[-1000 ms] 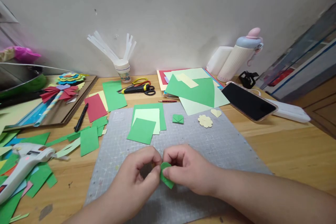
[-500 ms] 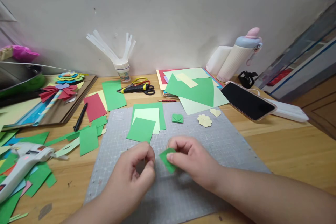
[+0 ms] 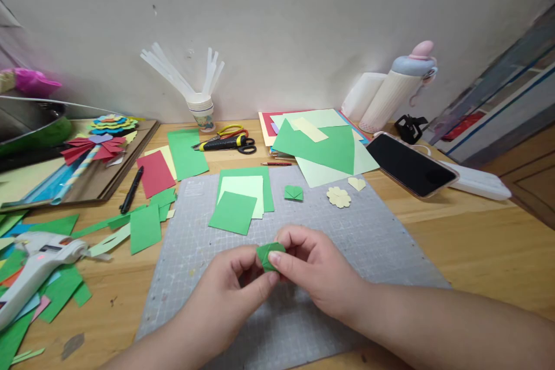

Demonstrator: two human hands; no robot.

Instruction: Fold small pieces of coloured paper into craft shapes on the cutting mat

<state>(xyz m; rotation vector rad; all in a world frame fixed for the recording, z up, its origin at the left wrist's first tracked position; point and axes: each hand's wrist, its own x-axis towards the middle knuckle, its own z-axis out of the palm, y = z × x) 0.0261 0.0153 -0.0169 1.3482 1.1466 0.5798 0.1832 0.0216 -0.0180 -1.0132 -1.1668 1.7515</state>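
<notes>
A small folded piece of green paper point(image 3: 265, 255) is held between both hands above the grey cutting mat point(image 3: 342, 243). My right hand point(image 3: 318, 260) pinches it, thumb on top across a crease. My left hand point(image 3: 236, 286) grips its left edge between thumb and curled fingers. Beyond the hands lies a small green folded paper heart point(image 3: 293, 192). A pale yellow scalloped paper flower point(image 3: 339, 197) and a pale yellow paper heart point(image 3: 356, 184) are right of it. Green and pale green paper squares point(image 3: 233, 212) overlap on the mat's far left part.
At left are a white hot glue gun point(image 3: 39, 260), green paper scraps point(image 3: 60, 295) and a black pen point(image 3: 131, 189). Scissors and a cutter point(image 3: 223, 143) lie behind the mat, near a paper cup point(image 3: 202, 113) with clear sticks. A phone point(image 3: 410, 163) and a bottle point(image 3: 396, 89) are at right.
My left hand has moved right and taken hold of the green paper's left edge. The paper, in my right hand throughout, has turned and shifted slightly left.
</notes>
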